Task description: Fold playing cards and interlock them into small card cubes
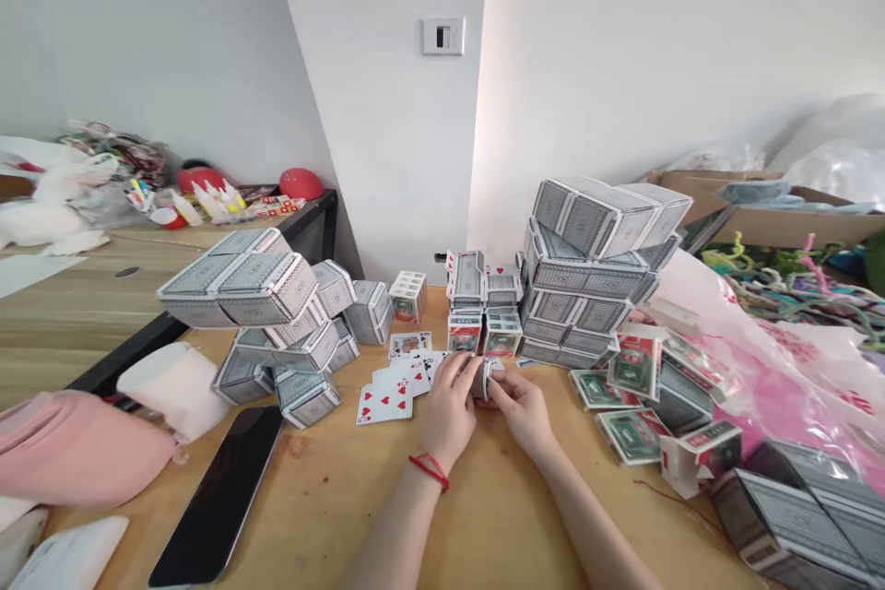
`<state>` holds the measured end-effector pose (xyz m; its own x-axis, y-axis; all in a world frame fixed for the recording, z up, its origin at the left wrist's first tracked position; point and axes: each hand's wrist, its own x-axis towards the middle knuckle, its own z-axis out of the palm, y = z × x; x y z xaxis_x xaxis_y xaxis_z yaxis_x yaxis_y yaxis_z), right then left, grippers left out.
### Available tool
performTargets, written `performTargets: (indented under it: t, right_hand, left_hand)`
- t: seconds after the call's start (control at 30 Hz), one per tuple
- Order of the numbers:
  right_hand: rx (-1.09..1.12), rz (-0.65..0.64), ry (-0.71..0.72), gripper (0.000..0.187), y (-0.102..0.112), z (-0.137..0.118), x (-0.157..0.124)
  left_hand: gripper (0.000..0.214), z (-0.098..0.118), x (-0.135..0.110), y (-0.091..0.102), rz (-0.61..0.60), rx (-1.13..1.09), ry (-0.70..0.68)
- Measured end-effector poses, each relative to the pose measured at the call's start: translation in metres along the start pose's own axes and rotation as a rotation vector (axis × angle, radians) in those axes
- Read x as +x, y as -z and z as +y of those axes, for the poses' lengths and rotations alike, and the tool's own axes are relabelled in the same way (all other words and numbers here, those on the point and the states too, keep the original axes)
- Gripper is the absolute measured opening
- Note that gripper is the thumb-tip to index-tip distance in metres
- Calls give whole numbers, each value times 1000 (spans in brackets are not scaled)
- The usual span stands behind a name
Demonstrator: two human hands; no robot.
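Observation:
Both of my hands meet at the middle of the table around a small grey-backed bundle of playing cards (486, 380). My left hand (451, 395), with a red string on its wrist, is closed over the bundle's left side. From the right, the fingers of my right hand (520, 404) pinch its other edge. The bundle's lower part is hidden by my fingers. Several face-up playing cards (385, 398) lie fanned to the left of my left hand, red hearts showing. Behind my hands stand two card boxes (502, 333) with grey-backed cards on top.
Folded-card blocks (587, 281) are stacked high at right, with another stack (255, 281) at left. Opened card boxes (632, 359) lie on the right, near more grey blocks (795, 516). A black phone (218, 498) and a pink cap (76, 452) are at left. A wall rises behind.

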<state>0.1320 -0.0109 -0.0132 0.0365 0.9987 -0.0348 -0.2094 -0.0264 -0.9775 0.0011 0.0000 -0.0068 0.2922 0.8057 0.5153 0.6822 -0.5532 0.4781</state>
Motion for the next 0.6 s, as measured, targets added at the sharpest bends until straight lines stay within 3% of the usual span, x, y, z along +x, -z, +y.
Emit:
performTargets:
  t: [0.3,0.6]
  right_hand:
    - [-73,78,-6,31,-2,1,1]
    - [-18,5,2,35,-1,0,0]
  left_hand:
    - [61,1,-1,0,14,-27,3]
    - [59,2,0,3,14,-67,32]
